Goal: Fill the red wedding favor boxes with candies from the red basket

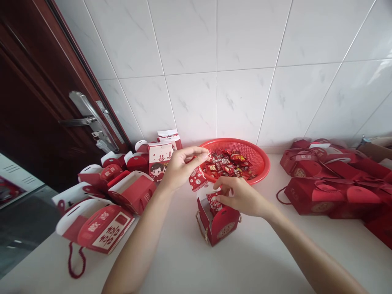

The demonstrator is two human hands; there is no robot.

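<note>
An open red gift box (224, 228) with rope handles stands on the white table (183, 261). My left hand (183, 165), fingers closed, pinches a red and white patterned packet (197, 178) above the back of the box. My right hand (241, 196) is over the box opening, its fingers curled on another red and white packet (214, 203) that sits partly inside. Just behind both hands, a red plastic basket (262, 161) holds several wrapped candies (226, 163).
Several open red boxes (101, 226) and a box with cartoon figures (159, 157) stand at the left. Closed red boxes (318, 196) are grouped at the right. Behind are a tiled wall (241, 102) and a dark wooden door (36, 81).
</note>
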